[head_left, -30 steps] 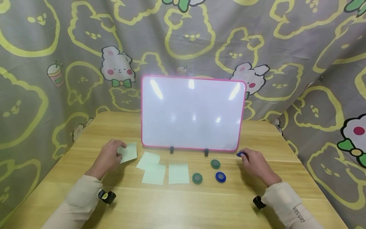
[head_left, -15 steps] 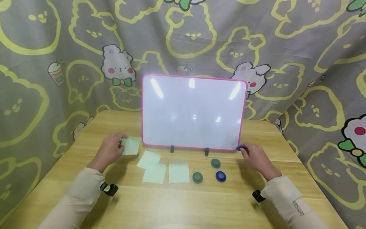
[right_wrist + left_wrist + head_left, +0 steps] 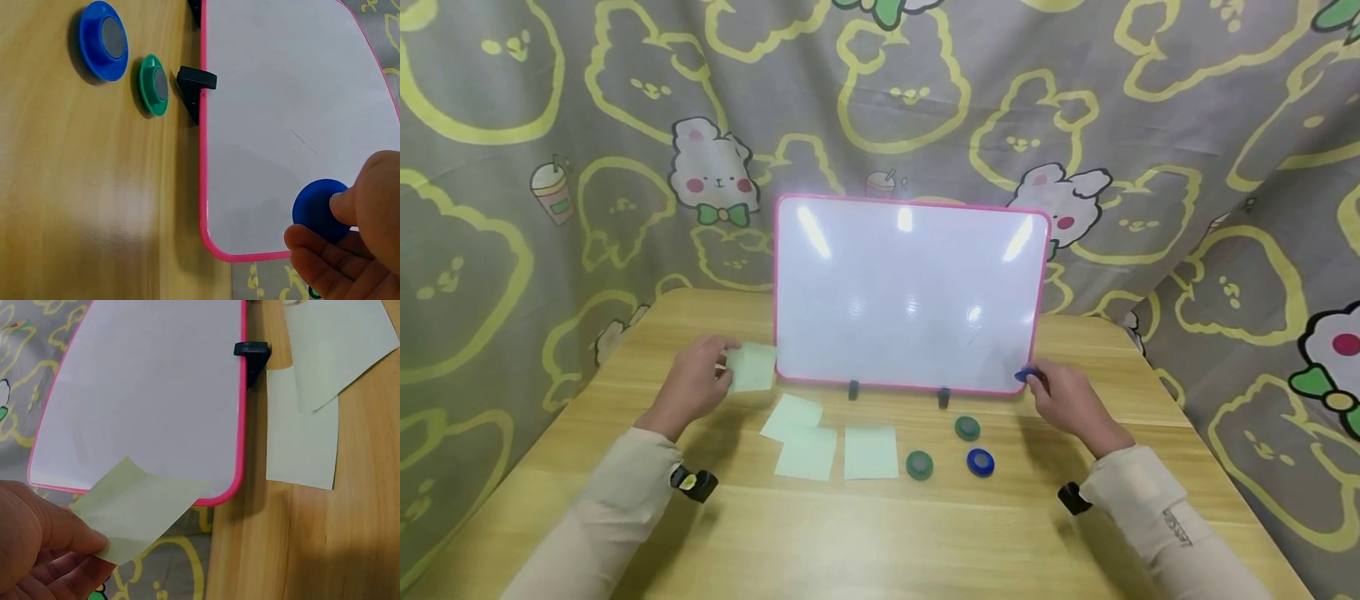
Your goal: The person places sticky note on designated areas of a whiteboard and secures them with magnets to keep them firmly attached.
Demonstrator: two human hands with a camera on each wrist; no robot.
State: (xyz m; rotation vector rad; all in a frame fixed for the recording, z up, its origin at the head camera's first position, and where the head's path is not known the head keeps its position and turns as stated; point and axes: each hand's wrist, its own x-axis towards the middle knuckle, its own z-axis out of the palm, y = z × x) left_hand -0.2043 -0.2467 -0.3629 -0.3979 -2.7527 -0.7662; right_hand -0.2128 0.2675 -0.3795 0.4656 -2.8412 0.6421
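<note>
- The left hand [image 3: 700, 379] pinches a pale green sticky note [image 3: 752, 368] by its left edge, thumb over the paper and fingers behind.
- That note is at the lower left corner of the pink-framed whiteboard [image 3: 910, 300]; whether paper and board touch, I cannot tell.
- Being nearly square, the note shows no clear long axis; from the head its free edge points right, toward the board.
- The right hand [image 3: 1067, 400] grips a round blue magnet [image 3: 319, 209] between thumb and fingers, at the board's lower right corner (contact with the board is unclear).
- From the head this magnet is a thin sliver, its long axis running roughly left to right; the right wrist view shows its broad round face instead.
- The left wrist view shows the note slightly curved, one corner overlapping the white surface, which the head view flattens.
- Only the head view takes in both hands together, with two overlapping notes [image 3: 807, 454], a single note [image 3: 871, 454], two green magnets [image 3: 967, 428] and another blue magnet [image 3: 981, 462] on the wooden table [image 3: 880, 542].
- Black clips [image 3: 944, 397] support the board's lower edge, its long side lying crosswise.
</note>
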